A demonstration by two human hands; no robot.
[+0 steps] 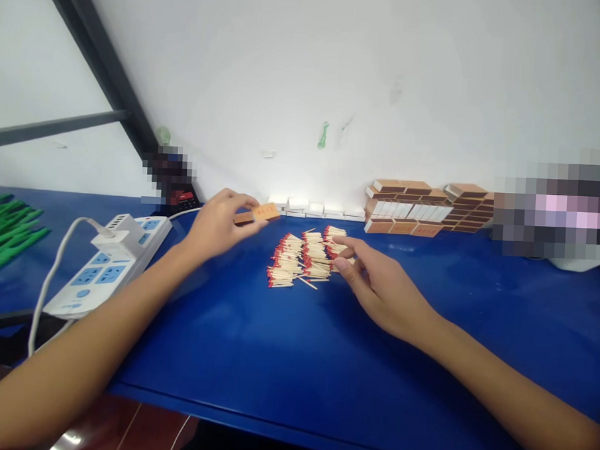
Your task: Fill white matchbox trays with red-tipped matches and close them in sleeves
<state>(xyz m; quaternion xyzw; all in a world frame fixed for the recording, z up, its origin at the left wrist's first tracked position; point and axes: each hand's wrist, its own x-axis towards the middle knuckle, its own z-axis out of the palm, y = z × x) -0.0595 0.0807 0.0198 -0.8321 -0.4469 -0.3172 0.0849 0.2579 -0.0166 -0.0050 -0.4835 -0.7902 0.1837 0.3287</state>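
My left hand [215, 228] pinches a small brown and orange matchbox [258, 214] just above the blue table [285, 344], left of the match pile. A heap of red-tipped matches [303, 258] lies on the table in front of me. My right hand [377, 281] rests at the right side of that heap, thumb and fingers closing on a few matches there.
Stacked matchboxes [424, 210] stand against the white wall at the back right, with a row of white inner trays [313, 207] beside them. A white power strip [112, 260] with a plugged adapter lies at the left. Green items [6, 232] sit at the far left edge.
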